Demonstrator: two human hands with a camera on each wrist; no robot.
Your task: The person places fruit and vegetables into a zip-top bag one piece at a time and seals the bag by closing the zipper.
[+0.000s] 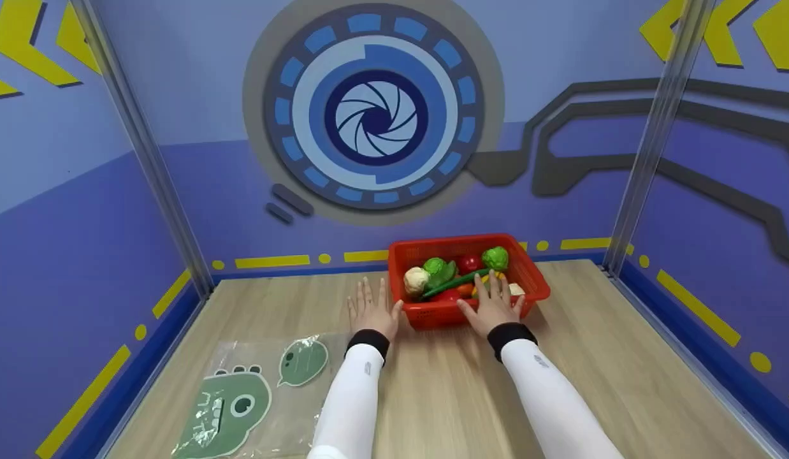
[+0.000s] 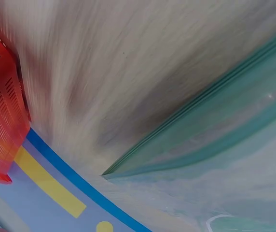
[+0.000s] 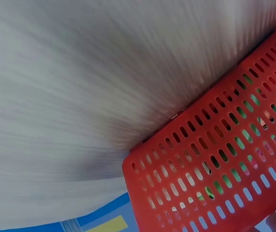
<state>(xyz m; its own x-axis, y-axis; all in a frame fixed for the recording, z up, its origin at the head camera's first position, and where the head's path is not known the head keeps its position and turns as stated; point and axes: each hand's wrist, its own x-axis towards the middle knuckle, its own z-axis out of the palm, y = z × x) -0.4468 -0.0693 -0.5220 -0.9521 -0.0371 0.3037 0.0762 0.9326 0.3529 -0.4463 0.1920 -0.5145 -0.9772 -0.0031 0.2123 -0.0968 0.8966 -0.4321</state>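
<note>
A red plastic basket [image 1: 433,313] with slotted walls stands at the back of the table, holding toy vegetables. Among them are a white cauliflower [image 1: 416,280], green cabbage-like heads [image 1: 495,258], a long green bean-like piece [image 1: 455,283] and red round pieces [image 1: 469,263]. My left hand [image 1: 374,317] is beside the basket's left front corner, fingers spread and straight. Over the front rim on the right reaches my right hand [image 1: 493,309], its fingers extended above the vegetables. In the right wrist view the basket wall [image 3: 210,159] is close by, with fingertips at the lower right corner.
On the table's left lies a clear zip bag [image 1: 299,408] with a green dinosaur print; its green zip edge [image 2: 200,116] shows in the left wrist view. Printed blue walls [image 1: 203,191] with metal corner posts [image 1: 649,134] enclose the wooden table [image 1: 445,395].
</note>
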